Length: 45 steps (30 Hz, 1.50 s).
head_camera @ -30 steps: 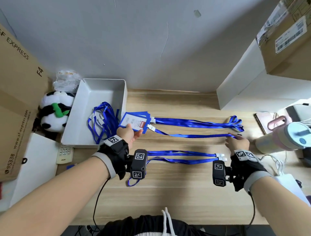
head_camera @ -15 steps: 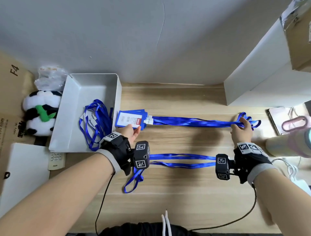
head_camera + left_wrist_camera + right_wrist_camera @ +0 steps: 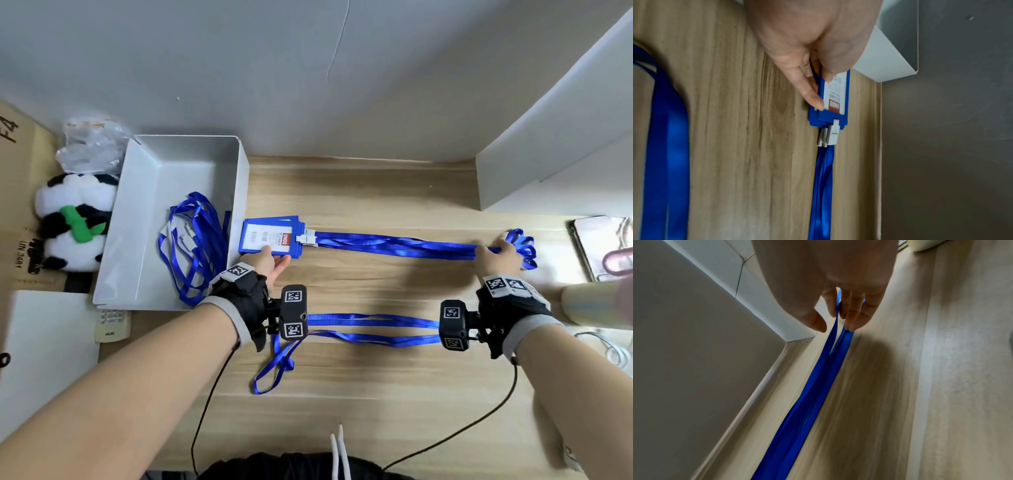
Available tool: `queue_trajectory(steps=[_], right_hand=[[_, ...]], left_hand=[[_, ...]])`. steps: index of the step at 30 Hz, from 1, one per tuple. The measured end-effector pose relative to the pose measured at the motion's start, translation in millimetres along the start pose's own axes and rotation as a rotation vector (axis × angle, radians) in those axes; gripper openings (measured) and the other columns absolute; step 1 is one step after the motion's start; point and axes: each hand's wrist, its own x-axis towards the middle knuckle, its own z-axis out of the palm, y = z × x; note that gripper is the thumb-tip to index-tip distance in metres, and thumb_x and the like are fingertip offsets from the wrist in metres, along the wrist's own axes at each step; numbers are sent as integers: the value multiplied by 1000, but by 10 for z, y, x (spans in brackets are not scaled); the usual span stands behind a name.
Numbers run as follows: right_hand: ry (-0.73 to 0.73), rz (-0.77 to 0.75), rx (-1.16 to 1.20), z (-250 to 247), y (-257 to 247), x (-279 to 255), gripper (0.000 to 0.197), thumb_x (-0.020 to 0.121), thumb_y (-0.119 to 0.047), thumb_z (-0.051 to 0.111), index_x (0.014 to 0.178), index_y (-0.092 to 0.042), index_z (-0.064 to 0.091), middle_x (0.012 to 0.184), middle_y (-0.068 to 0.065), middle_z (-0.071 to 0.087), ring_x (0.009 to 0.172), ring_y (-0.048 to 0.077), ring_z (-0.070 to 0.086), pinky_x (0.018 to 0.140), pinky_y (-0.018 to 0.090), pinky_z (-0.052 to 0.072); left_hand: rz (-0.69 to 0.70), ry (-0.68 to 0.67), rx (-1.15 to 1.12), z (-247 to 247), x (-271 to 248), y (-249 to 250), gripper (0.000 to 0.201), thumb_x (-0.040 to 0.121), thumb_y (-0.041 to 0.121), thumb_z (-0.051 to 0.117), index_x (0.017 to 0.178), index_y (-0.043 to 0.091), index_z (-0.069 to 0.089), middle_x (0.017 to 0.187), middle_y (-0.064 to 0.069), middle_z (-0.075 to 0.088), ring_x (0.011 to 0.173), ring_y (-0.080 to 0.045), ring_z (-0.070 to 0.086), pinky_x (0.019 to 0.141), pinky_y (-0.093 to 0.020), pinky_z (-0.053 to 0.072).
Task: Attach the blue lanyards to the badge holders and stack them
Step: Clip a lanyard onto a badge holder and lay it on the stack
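Note:
A stack of blue badge holders (image 3: 270,236) lies on the wooden desk beside the white tray, white clips joining them to blue lanyards (image 3: 394,243) that stretch to the right. My left hand (image 3: 270,265) pinches the stack's near edge (image 3: 835,100), thumb on the top card. My right hand (image 3: 496,251) pinches the lanyard straps (image 3: 818,386) near their looped far ends, its fingers (image 3: 851,321) curled round them. Two loose lanyards (image 3: 370,329) lie nearer me, between my wrists.
The white tray (image 3: 178,161) at the left holds more blue lanyards (image 3: 195,240). A panda plush (image 3: 73,222) and a remote (image 3: 111,325) sit left of it. A white box (image 3: 548,164), a phone (image 3: 596,246) and a cup (image 3: 596,305) stand at the right.
My right hand has carried the lanyard's looped end away from me onto the bundle of other loops. The strap now lies in line with the rest; my left hand stays on the stack.

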Motion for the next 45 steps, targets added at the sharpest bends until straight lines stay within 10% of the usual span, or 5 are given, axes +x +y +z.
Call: queue_trajectory(steps=[12, 18, 33, 37, 45], right_hand=[[-16, -11, 43, -44, 77, -425, 40, 85, -15, 47, 123, -8, 56, 127, 14, 57, 115, 30, 55, 98, 31, 39], [-500, -99, 10, 168, 76, -1082, 17, 91, -7, 45, 99, -11, 60, 71, 2, 60, 49, 7, 54, 39, 12, 37], [-1044, -128, -98, 1122, 53, -2825, 24, 93, -11, 47, 74, -13, 60, 71, 2, 61, 50, 7, 57, 52, 17, 44], [-1107, -96, -110, 1339, 91, -3163, 23, 93, -9, 46, 73, -11, 58, 73, 4, 60, 61, 14, 56, 55, 21, 43], [-1168, -40, -131, 1570, 189, -3540, 17, 94, -8, 45, 84, -6, 59, 74, 5, 61, 57, 13, 57, 55, 21, 44]], left_hand=[[-112, -190, 250, -200, -262, -62, 12, 96, 10, 45, 85, 5, 49, 76, -5, 50, 65, -12, 50, 50, -17, 47], [-41, -308, 475, -452, -518, -211, 10, 93, 12, 51, 84, 9, 53, 75, -3, 56, 63, -12, 53, 59, -20, 42], [269, -112, 573, -1843, -646, -426, 9, 92, 9, 52, 90, 7, 61, 71, -4, 60, 40, -1, 57, 48, -15, 44], [535, 205, 571, -2279, -568, -384, 18, 87, 2, 51, 101, 6, 61, 92, -9, 65, 76, -18, 58, 77, -29, 53], [360, 209, 638, -2844, -190, -517, 27, 60, 20, 79, 82, 23, 64, 91, -6, 72, 83, -25, 67, 82, -42, 56]])
